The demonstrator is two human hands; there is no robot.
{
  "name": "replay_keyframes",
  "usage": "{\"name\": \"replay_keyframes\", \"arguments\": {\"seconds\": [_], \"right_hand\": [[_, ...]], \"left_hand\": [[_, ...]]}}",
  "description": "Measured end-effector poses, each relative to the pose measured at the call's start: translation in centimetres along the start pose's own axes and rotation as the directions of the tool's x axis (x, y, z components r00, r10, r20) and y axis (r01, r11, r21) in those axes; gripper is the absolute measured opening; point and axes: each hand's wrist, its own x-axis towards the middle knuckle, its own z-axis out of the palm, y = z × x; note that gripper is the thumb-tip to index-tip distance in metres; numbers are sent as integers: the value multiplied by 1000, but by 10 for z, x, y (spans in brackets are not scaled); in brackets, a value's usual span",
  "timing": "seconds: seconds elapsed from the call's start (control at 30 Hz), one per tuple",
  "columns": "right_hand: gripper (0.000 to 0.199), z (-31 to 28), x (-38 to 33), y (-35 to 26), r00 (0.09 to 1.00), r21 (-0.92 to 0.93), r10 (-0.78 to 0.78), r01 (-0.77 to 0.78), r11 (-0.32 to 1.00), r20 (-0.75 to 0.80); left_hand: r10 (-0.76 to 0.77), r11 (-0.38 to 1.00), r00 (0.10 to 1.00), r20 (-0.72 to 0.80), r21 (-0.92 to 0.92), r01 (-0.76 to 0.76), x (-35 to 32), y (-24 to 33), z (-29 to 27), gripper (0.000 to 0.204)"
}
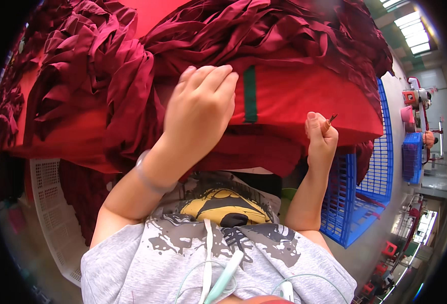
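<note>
My left hand (198, 109) is over the near side of the red-covered table, back turned up, fingers bent and close together. Their undersides are hidden, so whether anything is in them does not show. Just beyond its fingertips lies a heap of dark red fabric pieces (228, 40), crumpled and overlapping. A green strip (250, 93) runs across the bright red cover (289, 96) to the right of this hand. At the table's near edge on the right, my right hand (322, 144) is closed around a small tool with a forked, pointed tip (332, 118); the rest of it is hidden in the fist.
More dark red fabric (89, 76) hangs over the table at left. Below it stands a white perforated basket (56, 213) with dark red cloth inside. Blue plastic crates (352, 202) stand close by my right arm. Red stools (389, 248) are farther off at right.
</note>
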Motion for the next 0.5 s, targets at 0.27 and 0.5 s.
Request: {"name": "replay_keyframes", "arguments": {"seconds": [0.27,0.5], "right_hand": [[43,-9,-17,-9,994,-24,-74,76,997,78],[48,30,-21,-9,811,419,239,-499,759,534]], "left_hand": [[-108,988,977,181,132,85,11,-11,15,15],[146,834,975,170,-552,-28,6,-17,-41,9]]}}
